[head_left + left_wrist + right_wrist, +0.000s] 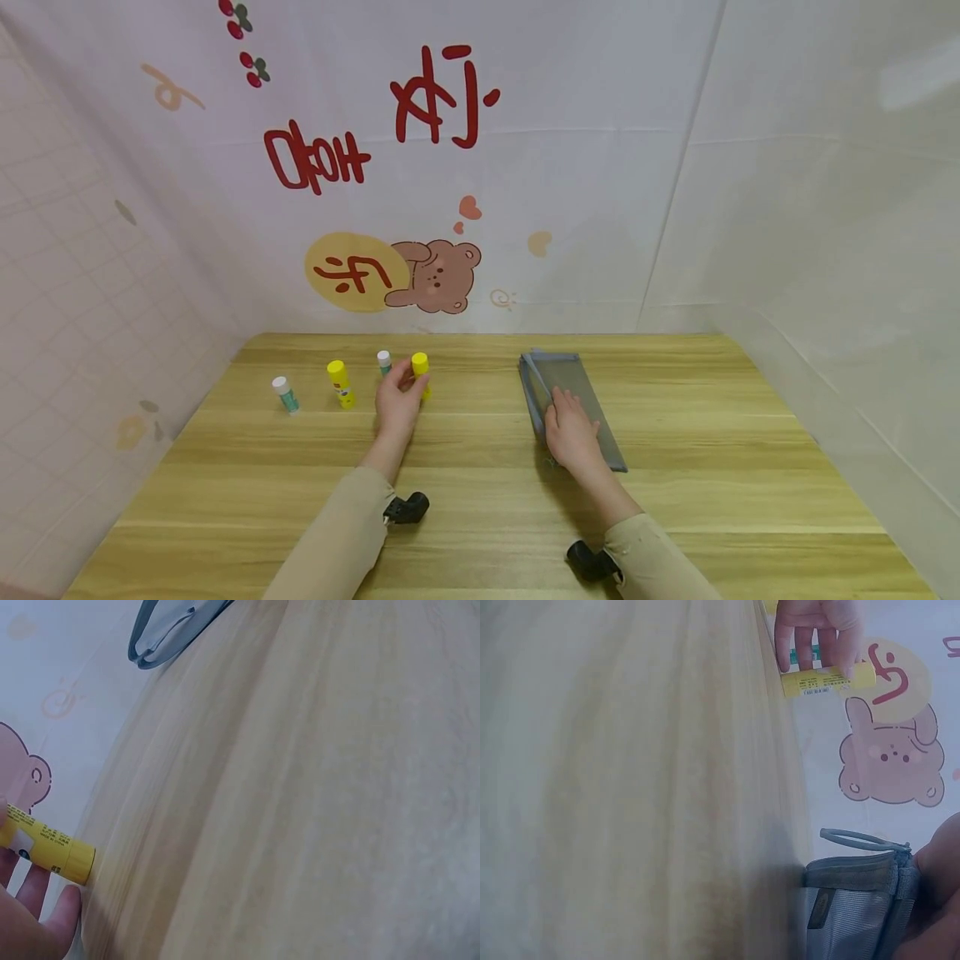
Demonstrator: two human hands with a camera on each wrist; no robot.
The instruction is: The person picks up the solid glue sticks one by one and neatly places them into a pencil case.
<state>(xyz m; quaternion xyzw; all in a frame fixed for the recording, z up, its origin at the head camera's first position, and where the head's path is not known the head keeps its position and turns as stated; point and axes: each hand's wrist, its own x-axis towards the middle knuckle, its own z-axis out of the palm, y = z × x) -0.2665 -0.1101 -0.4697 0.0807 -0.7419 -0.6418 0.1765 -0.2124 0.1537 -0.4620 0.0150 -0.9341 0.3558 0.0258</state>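
Probably light, the rigid glue stick (52, 846) suited the left hand (397, 403) pinching its barrel; the right hand's (573, 430) hold was unclear.

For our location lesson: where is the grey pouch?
In the head view, the grey pouch is on the table, right of the glue sticks, touching the right hand.

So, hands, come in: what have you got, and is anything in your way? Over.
Left hand holding rightmost yellow glue stick, upright. Right hand touching grey mesh pouch. White-capped stick partly hidden by left hand; no obvious obstruction.
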